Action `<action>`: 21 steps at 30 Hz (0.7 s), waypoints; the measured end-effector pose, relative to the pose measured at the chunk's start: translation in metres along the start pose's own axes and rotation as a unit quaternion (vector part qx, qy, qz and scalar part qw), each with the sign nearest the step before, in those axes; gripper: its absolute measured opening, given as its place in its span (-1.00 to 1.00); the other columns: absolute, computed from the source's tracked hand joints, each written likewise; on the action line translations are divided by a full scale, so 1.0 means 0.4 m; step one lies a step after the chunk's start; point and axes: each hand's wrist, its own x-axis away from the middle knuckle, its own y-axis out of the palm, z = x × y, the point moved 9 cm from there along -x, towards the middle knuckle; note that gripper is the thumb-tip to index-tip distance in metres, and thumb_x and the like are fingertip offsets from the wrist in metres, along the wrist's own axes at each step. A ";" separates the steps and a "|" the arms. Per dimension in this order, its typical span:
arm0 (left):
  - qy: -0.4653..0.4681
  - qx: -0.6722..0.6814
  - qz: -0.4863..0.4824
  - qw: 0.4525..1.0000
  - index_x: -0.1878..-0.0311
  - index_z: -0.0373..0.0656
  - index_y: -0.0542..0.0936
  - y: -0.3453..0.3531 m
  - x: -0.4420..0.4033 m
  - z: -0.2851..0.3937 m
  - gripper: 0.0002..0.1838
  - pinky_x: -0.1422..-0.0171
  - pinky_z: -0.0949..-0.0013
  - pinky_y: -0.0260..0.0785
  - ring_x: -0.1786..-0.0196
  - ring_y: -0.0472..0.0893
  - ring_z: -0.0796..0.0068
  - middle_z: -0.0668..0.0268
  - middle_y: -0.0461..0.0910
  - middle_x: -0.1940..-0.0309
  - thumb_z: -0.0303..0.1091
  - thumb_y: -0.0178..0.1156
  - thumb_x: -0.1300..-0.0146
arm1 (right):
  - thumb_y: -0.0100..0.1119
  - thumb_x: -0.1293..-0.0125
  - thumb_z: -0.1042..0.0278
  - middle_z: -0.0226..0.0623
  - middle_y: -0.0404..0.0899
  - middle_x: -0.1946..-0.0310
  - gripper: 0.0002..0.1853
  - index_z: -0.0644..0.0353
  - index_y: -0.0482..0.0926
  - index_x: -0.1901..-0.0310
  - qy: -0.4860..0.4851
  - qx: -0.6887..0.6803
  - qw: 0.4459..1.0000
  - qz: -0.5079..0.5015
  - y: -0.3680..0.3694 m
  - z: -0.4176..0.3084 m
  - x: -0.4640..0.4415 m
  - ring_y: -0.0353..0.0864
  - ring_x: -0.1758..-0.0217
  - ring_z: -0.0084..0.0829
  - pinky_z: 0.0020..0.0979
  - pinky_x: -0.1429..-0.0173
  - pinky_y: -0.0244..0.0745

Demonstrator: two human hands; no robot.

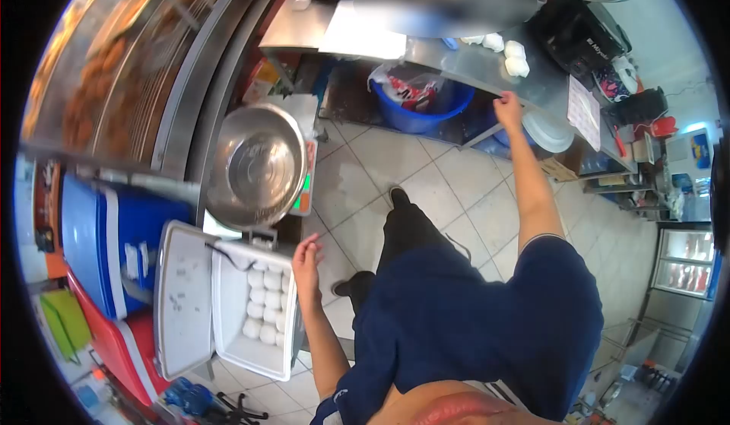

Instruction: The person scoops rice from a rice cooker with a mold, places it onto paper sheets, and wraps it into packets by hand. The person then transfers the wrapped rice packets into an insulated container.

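My left hand (306, 256): fingers loosely curled, slightly apart, holding nothing visible, near the upper right corner of one rigid white cooler (226, 326). Inside: at least twelve smooth, round, matte white balls (268, 315), closely packed. Above: one round, shiny metal bowl (258, 168). My right hand (508, 111): at the steel counter's (456, 61) front edge, fingers bent, contents unclear. Beyond: four white lumps (516, 66).

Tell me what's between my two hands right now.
In the head view, tiled floor, a dark shoe and the low shelf's edge lie between your left hand and right hand.
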 end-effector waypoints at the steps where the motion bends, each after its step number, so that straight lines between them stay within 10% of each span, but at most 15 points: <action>1: -0.001 -0.011 0.000 1.000 -0.22 -0.12 0.63 0.062 -0.030 0.020 -0.67 -0.22 0.28 0.46 -0.15 0.62 0.47 0.34 0.64 -0.19 -0.20 0.15 -0.52 | 0.44 -0.15 0.33 -0.15 0.68 0.01 -0.54 0.11 0.58 -0.10 0.015 0.051 0.998 0.045 -0.030 0.064 -0.066 0.69 -0.04 -0.15 -0.18 -0.14 0.57; 8: -0.078 -0.117 -0.213 0.967 -0.25 -0.19 0.60 0.621 -0.131 0.137 -0.64 -0.30 0.24 0.42 -0.23 0.62 0.37 0.27 0.63 -0.23 -0.23 0.08 -0.55 | 0.57 0.00 0.22 -0.11 0.47 -0.26 -0.13 -0.02 0.39 -0.40 -0.099 0.089 0.990 -0.056 -0.030 0.138 -0.369 0.37 -0.39 -0.01 -0.08 -0.45 0.32; 15: -0.046 -0.220 -0.325 0.919 -0.32 -0.25 0.54 0.956 -0.265 0.239 -0.57 -0.35 0.14 0.44 -0.29 0.59 0.28 0.24 0.58 -0.28 -0.17 0.06 -0.57 | 0.66 0.12 0.17 0.03 0.45 -0.30 -0.04 0.01 0.37 -0.38 0.061 0.124 0.980 -0.140 0.030 0.190 -0.345 0.42 -0.38 -0.04 -0.14 -0.40 0.40; 21: -0.237 0.219 -0.287 0.902 -0.47 -0.07 0.38 1.206 -0.344 0.283 -0.28 -0.37 -0.15 0.46 -0.43 0.46 0.03 0.12 0.43 -0.42 0.28 0.02 -0.49 | 0.70 0.09 0.23 -0.19 0.52 -0.27 0.00 0.15 0.34 -0.41 0.003 -0.357 0.801 -0.481 0.033 -0.265 -0.102 0.43 -0.41 -0.29 -0.20 -0.46 0.34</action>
